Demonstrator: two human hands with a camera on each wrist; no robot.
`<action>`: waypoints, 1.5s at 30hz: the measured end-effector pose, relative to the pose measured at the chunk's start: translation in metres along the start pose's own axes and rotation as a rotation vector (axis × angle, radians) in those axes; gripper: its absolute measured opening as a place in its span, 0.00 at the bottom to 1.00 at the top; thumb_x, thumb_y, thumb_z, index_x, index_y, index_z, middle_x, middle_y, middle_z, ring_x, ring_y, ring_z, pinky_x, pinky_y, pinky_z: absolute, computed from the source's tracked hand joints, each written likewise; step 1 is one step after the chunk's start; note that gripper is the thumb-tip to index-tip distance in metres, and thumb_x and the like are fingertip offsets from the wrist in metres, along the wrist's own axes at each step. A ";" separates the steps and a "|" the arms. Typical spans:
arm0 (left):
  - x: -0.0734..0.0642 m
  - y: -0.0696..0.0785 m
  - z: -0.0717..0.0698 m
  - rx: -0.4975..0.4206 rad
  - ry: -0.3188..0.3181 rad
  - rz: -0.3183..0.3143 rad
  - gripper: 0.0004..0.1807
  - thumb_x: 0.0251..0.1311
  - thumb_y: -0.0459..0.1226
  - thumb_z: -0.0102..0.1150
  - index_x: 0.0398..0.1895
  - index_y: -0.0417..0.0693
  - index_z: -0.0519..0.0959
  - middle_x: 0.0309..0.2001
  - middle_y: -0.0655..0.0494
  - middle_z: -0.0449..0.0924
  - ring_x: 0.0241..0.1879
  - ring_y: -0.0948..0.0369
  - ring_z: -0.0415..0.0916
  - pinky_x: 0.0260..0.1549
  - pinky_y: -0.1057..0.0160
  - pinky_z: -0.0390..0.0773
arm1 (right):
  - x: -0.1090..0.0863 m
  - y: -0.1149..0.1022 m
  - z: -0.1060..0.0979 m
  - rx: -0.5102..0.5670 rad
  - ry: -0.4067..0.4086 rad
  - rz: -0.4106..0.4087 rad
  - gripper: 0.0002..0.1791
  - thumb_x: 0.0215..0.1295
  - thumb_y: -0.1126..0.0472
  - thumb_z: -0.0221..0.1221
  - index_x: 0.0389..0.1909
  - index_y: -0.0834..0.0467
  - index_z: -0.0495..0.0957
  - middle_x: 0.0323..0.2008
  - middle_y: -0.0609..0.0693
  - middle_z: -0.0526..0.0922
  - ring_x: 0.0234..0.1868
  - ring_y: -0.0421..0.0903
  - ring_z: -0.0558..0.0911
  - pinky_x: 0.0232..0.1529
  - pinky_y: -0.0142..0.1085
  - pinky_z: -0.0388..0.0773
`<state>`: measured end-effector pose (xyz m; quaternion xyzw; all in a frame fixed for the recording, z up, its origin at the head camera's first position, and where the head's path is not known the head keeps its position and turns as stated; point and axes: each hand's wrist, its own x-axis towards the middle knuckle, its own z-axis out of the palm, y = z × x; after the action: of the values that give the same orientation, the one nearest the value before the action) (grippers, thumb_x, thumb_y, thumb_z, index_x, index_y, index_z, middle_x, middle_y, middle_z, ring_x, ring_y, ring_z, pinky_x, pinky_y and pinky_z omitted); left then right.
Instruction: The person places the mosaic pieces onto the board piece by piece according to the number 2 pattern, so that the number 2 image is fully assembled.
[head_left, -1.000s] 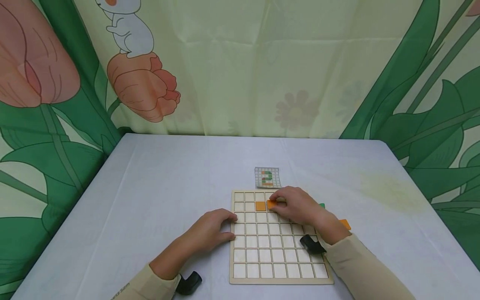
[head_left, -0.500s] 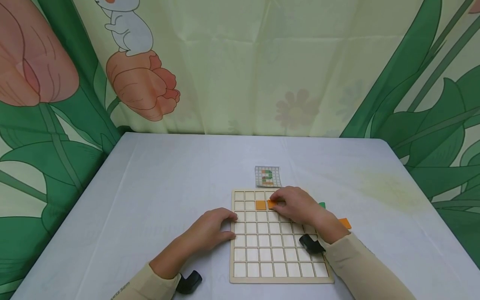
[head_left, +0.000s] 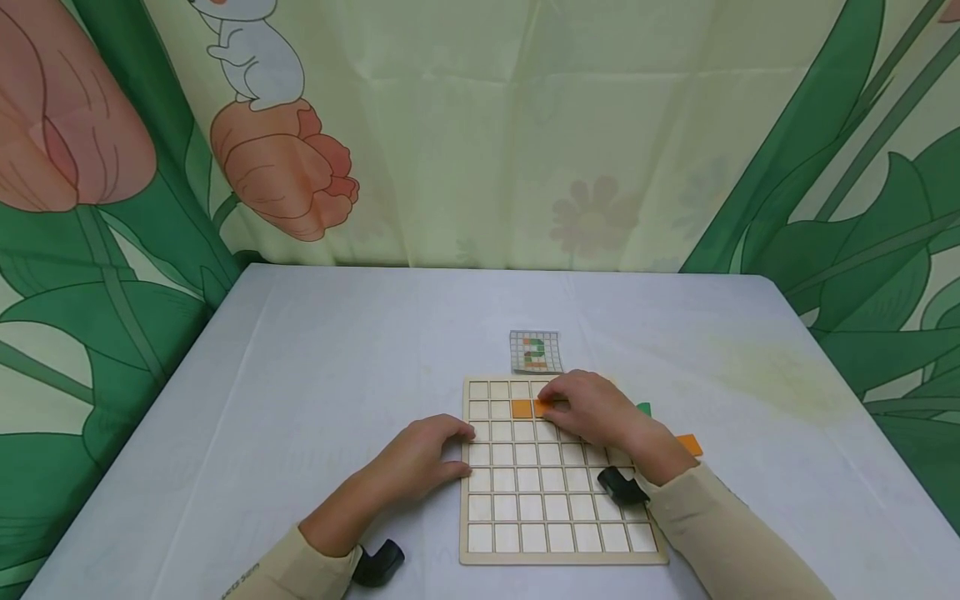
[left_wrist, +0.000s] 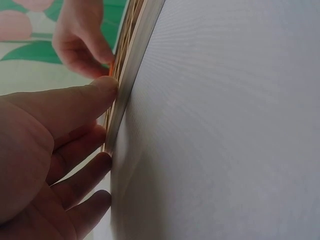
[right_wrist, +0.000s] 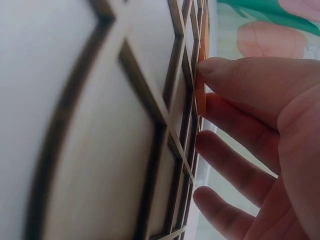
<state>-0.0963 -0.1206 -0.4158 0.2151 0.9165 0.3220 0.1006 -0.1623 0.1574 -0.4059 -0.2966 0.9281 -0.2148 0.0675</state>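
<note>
A wooden grid board (head_left: 562, 559) with square cells lies on the table. One orange square tile (head_left: 521, 409) fills a cell in its second row from the back. My right hand (head_left: 596, 410) pinches another orange tile (right_wrist: 200, 92) between thumb and index finger, right at the cell beside the first; its fingers partly cover that tile. At the board's left edge, my left hand (head_left: 416, 462) touches the frame with thumb and fingertips, the fingers loosely extended and spread. In the left wrist view, the thumb (left_wrist: 102, 89) lies against the wooden rim.
Behind the board lies a small gridded card (head_left: 536, 352) with a green and orange pattern. A green piece (head_left: 643, 408) and an orange piece (head_left: 690, 445) show past the right forearm, on the white tablecloth (head_left: 337, 350). Each wrist carries a black camera mount (head_left: 378, 564).
The orange tile in my right hand has shifted slightly, sitting closer to the tile beside it. My left hand stays at the board's edge.
</note>
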 end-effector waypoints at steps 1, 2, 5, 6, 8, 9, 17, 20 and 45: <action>0.000 0.000 0.000 0.000 0.001 0.001 0.21 0.54 0.33 0.74 0.52 0.41 0.80 0.50 0.52 0.81 0.55 0.53 0.77 0.57 0.50 0.76 | 0.000 0.000 0.000 -0.001 -0.001 -0.002 0.10 0.67 0.61 0.64 0.46 0.57 0.85 0.44 0.48 0.85 0.49 0.53 0.81 0.51 0.48 0.79; 0.000 0.000 0.000 0.001 0.001 0.002 0.21 0.54 0.33 0.74 0.52 0.41 0.80 0.50 0.52 0.81 0.55 0.54 0.77 0.57 0.50 0.76 | 0.000 0.000 0.000 -0.001 -0.001 -0.005 0.09 0.67 0.61 0.64 0.46 0.57 0.85 0.44 0.48 0.85 0.49 0.53 0.81 0.50 0.48 0.79; 0.000 0.000 0.000 0.000 0.001 0.004 0.21 0.54 0.33 0.74 0.52 0.41 0.80 0.50 0.52 0.81 0.55 0.53 0.77 0.57 0.50 0.76 | 0.001 0.000 -0.001 0.002 -0.003 -0.006 0.09 0.67 0.61 0.64 0.46 0.57 0.86 0.44 0.47 0.86 0.49 0.52 0.81 0.50 0.48 0.79; 0.000 0.000 0.000 0.000 0.001 0.005 0.21 0.54 0.33 0.74 0.52 0.41 0.80 0.50 0.52 0.81 0.55 0.53 0.77 0.57 0.50 0.76 | 0.001 0.000 -0.001 0.000 -0.003 -0.008 0.09 0.67 0.61 0.64 0.46 0.57 0.86 0.44 0.47 0.86 0.49 0.52 0.81 0.51 0.48 0.79; 0.000 0.000 0.000 0.002 0.001 0.006 0.21 0.54 0.33 0.74 0.52 0.41 0.80 0.50 0.52 0.82 0.56 0.53 0.77 0.57 0.50 0.76 | 0.001 0.000 0.000 -0.006 -0.001 -0.014 0.09 0.67 0.60 0.64 0.46 0.56 0.86 0.44 0.47 0.85 0.49 0.52 0.81 0.51 0.48 0.79; 0.000 0.000 0.000 0.003 0.001 0.006 0.21 0.55 0.33 0.74 0.52 0.41 0.80 0.50 0.52 0.82 0.56 0.53 0.77 0.57 0.50 0.76 | 0.001 0.000 0.000 -0.009 -0.001 -0.017 0.09 0.67 0.60 0.64 0.46 0.56 0.86 0.44 0.47 0.85 0.50 0.52 0.81 0.51 0.48 0.79; 0.000 0.000 0.000 -0.002 -0.003 -0.004 0.21 0.55 0.33 0.74 0.52 0.41 0.80 0.50 0.52 0.82 0.56 0.53 0.77 0.57 0.50 0.75 | -0.003 -0.001 -0.003 0.004 0.005 0.001 0.12 0.66 0.61 0.64 0.49 0.59 0.84 0.48 0.50 0.85 0.54 0.55 0.80 0.55 0.51 0.77; 0.000 0.000 0.001 0.000 -0.001 0.001 0.21 0.55 0.33 0.74 0.52 0.41 0.80 0.50 0.52 0.82 0.56 0.53 0.77 0.57 0.50 0.76 | -0.006 -0.002 -0.007 0.014 0.016 0.029 0.13 0.66 0.61 0.64 0.50 0.59 0.84 0.50 0.52 0.84 0.56 0.57 0.79 0.57 0.52 0.76; 0.000 0.000 0.000 -0.007 -0.007 -0.018 0.20 0.55 0.34 0.74 0.52 0.43 0.81 0.51 0.53 0.81 0.57 0.54 0.76 0.58 0.51 0.75 | -0.054 0.038 -0.049 0.030 0.102 0.237 0.17 0.67 0.63 0.63 0.55 0.62 0.81 0.55 0.62 0.81 0.59 0.65 0.75 0.57 0.61 0.73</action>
<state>-0.0964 -0.1205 -0.4158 0.2076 0.9170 0.3233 0.1076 -0.1505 0.2343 -0.3785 -0.1722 0.9555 -0.2343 0.0495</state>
